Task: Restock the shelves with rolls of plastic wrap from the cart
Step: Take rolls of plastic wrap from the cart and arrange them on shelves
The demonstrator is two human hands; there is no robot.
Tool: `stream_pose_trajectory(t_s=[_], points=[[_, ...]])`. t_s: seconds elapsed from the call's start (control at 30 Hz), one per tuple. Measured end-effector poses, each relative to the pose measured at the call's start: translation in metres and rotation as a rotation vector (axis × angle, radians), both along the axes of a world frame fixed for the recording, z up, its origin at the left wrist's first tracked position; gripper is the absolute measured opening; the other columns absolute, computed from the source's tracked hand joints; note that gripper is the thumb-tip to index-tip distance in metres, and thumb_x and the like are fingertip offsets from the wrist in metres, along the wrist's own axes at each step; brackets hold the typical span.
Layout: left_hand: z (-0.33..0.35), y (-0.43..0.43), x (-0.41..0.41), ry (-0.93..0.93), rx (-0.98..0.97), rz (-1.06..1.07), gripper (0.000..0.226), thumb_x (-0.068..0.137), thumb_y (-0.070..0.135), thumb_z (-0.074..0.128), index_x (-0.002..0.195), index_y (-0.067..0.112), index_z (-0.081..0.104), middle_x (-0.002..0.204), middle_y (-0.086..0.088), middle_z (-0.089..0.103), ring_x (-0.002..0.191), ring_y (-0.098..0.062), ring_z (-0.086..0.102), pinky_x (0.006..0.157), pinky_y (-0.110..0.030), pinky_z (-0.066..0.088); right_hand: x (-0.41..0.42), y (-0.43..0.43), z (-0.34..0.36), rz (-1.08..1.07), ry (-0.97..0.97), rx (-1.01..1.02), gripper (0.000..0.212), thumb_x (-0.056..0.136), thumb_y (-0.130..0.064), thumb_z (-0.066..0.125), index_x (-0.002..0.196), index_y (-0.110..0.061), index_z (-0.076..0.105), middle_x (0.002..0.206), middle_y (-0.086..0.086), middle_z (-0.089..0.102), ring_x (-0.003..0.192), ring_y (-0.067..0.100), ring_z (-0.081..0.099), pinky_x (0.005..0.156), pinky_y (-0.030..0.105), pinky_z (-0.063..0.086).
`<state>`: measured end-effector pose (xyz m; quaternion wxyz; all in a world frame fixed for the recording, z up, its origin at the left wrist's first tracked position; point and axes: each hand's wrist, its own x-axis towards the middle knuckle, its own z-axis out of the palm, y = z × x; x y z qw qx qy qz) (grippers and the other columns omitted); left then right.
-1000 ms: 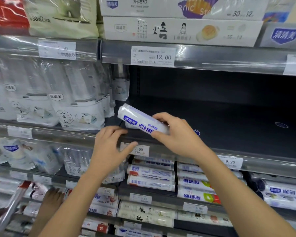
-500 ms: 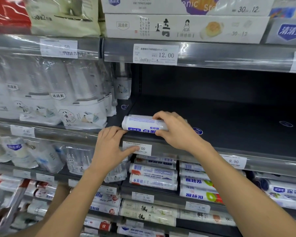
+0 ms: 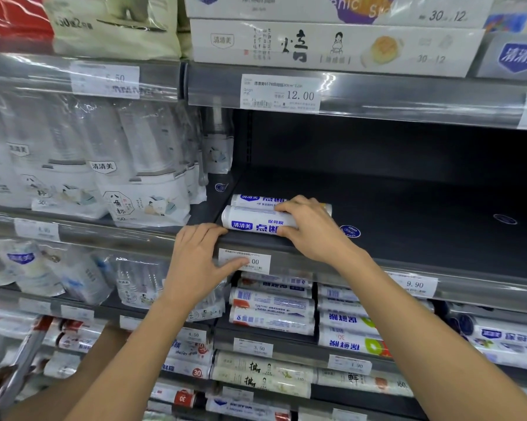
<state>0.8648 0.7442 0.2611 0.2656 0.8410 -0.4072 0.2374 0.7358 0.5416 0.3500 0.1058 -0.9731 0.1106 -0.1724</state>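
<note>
gripping the right end of the front roll of plastic wrap (image 3: 253,221), the right hand (image 3: 313,229) is curling its fingers over the top and setting its thumb against the near side. the roll is lying lengthwise along the front left corner of the dark shelf (image 3: 408,238), with a second roll (image 3: 256,201) lying just behind it. the left hand (image 3: 195,262) is holding nothing: its fingertips are resting on the shelf's front lip just left of the roll, and its thumb is lying across the price label (image 3: 256,264) beneath. bagged cups (image 3: 140,189) are standing on the neighbouring section to the left; further rolls (image 3: 271,311) are lying stacked on the shelf below.
</note>
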Motion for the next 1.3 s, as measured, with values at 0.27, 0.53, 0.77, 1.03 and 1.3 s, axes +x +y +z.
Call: stream_pose_trajectory(t_s=[0.27, 0.53, 0.77, 1.03, 1.3], points=[[0.0, 0.006, -0.011, -0.056, -0.056, -0.081, 0.06, 0.09, 0.061, 0.052, 0.123, 0.012, 0.064, 0.122, -0.003, 0.062, 0.121, -0.02, 0.051, 0.12, -0.04, 0.027, -0.02, 0.011, -0.013, -0.053, -0.241, -0.027, 0.033, 0.096, -0.027, 0.067, 0.127, -0.018, 0.065, 0.126, 0.0, 0.063, 0.115, 0.022, 0.055, 0.1, 0.042, 0.044], [-0.022, 0.028, -0.063, 0.005, -0.097, -0.202, 0.028, 0.092, 0.032, 0.052, 0.108, 0.015, 0.067, 0.105, 0.002, 0.067, 0.095, -0.018, 0.061, 0.084, -0.036, 0.051, -0.09, 0.055, -0.068, -0.181, -0.309, -0.186, 0.021, 0.094, -0.028, 0.05, 0.091, -0.016, 0.067, 0.086, -0.002, 0.062, 0.077, 0.02, 0.056, 0.067, 0.036, 0.048], [-0.102, 0.024, -0.112, 0.177, 0.211, -0.407, 0.029, 0.092, 0.036, 0.045, 0.099, 0.02, 0.069, 0.094, 0.006, 0.066, 0.081, -0.016, 0.064, 0.072, -0.037, 0.057, -0.166, 0.086, -0.156, -0.416, -0.003, -0.115, 0.008, 0.086, -0.025, 0.064, 0.09, -0.019, 0.069, 0.08, -0.002, 0.065, 0.072, 0.022, 0.063, 0.064, 0.032, 0.049], [-0.157, -0.002, -0.211, 0.16, 0.472, -0.72, 0.03, 0.089, 0.036, 0.04, 0.084, 0.022, 0.066, 0.078, 0.007, 0.061, 0.07, -0.016, 0.062, 0.06, -0.034, 0.055, -0.308, 0.129, -0.234, -0.803, 0.217, 0.032, 0.008, 0.088, -0.028, 0.064, 0.087, -0.021, 0.066, 0.079, -0.002, 0.062, 0.075, 0.024, 0.063, 0.064, 0.034, 0.049], [-0.194, -0.033, -0.34, 0.123, 0.615, -1.09, 0.01, 0.088, 0.029, 0.058, 0.086, 0.022, 0.064, 0.081, 0.007, 0.062, 0.074, -0.015, 0.062, 0.066, -0.032, 0.052, -0.457, 0.184, -0.284, -1.205, 0.257, 0.131, 0.014, 0.074, -0.018, 0.08, 0.078, -0.018, 0.067, 0.069, -0.002, 0.061, 0.061, 0.024, 0.061, 0.057, 0.03, 0.047]])
